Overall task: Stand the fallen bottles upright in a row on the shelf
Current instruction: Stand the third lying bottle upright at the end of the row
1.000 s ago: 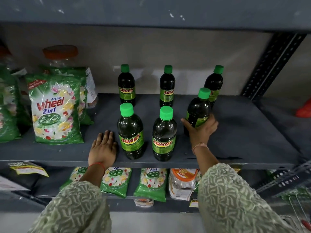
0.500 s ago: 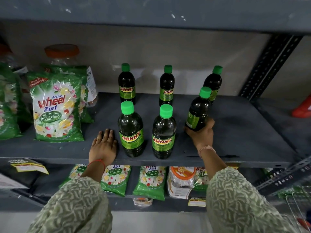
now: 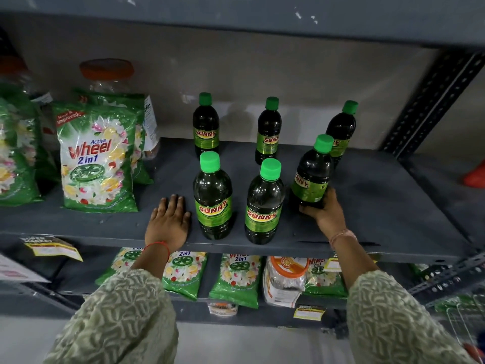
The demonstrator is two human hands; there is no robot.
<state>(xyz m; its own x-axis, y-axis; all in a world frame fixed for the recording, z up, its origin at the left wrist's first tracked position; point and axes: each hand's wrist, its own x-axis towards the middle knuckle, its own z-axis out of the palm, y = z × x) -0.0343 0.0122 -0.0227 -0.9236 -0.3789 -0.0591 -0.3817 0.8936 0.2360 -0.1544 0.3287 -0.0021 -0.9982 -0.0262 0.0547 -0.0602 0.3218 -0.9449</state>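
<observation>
Left hand [image 3: 168, 223] flat and empty on the shelf [image 3: 380, 206] at 9 o'clock of the front row; right hand [image 3: 324, 212] grips the tilted bottle [image 3: 311, 177] at 3 o'clock, which we should square upright in line.

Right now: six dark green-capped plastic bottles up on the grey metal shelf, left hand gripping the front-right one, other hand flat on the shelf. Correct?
Wrong hand. In the head view the right hand grips the front-right dark green-capped plastic bottle; the left hand lies flat on the grey metal shelf. Six bottles is correct.
</observation>
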